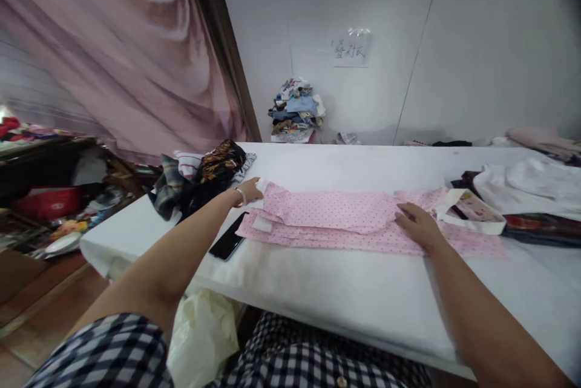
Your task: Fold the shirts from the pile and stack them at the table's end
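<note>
A folded shirt (336, 218) lies on the table (345, 291). A phone (228, 244) sits just left of it. A clothes heap (200, 179) lies behind the phone.

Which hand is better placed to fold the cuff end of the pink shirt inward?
Left, probably. The left hand already pinches the white cuff of the pink shirt; the right hand lies flat near the collar, pinning the fabric.

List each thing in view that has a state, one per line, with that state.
Pink dotted garment: laid flat on the white table, partly folded lengthwise.
Left hand: gripping the garment's left end at a white cuff.
Right hand: pressed flat on the garment, fingers spread.
Phone: lying flat, screen dark, beside the garment.
Dark clothes pile: crumpled, unfolded, at the table's left end.
White garment: loosely heaped at right.
</note>
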A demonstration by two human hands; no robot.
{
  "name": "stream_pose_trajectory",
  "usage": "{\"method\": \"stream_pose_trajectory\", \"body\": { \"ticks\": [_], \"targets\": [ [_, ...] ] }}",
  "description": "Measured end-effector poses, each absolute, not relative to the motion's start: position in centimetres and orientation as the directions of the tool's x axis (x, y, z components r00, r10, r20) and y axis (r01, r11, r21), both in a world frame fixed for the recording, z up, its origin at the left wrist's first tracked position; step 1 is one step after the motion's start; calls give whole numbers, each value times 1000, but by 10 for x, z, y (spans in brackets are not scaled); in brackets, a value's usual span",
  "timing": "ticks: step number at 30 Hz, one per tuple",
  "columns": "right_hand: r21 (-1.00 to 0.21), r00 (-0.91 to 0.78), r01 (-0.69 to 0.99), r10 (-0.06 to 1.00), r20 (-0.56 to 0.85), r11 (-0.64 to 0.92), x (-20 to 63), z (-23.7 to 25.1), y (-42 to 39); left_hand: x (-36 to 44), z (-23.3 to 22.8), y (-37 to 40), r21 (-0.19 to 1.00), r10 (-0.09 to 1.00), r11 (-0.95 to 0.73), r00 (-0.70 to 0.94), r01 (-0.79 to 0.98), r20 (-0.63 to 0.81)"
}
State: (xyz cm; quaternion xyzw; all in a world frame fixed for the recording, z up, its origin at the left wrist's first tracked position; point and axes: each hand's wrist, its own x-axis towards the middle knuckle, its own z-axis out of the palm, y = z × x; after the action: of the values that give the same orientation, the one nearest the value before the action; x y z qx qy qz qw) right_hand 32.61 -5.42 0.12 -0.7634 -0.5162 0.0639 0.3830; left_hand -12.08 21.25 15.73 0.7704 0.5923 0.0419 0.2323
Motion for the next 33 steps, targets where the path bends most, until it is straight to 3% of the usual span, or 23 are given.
{"method": "stream_pose_trajectory", "body": {
  "ticks": [5,9,11,15,21,25,30,33],
  "targets": [
    [-707,465,694,834,298,-135,325,3,-53,-51,181,187,491,883,-277,421,826,-209],
    [-734,499,663,818,287,-146,323,6,-54,23,177,146,670,762,-279,583,688,-281],
    [-747,514,648,809,286,-148,321,7,-55,41,170,134,732,738,-287,630,618,-241],
    [-756,523,641,797,302,-135,320,6,-54,21,145,138,653,869,-341,491,676,-55],
    [-731,489,671,815,312,-122,326,2,-49,-30,97,150,534,940,-79,241,841,-240],
    [-717,485,687,811,326,-123,328,-1,-49,-23,84,141,580,940,-52,236,813,-247],
    [-660,493,751,693,526,-33,320,6,-54,-38,99,147,641,947,-150,296,753,-126],
    [-570,364,822,758,542,13,304,16,-54,-65,101,159,574,970,-167,236,801,-48]
  ]
}}
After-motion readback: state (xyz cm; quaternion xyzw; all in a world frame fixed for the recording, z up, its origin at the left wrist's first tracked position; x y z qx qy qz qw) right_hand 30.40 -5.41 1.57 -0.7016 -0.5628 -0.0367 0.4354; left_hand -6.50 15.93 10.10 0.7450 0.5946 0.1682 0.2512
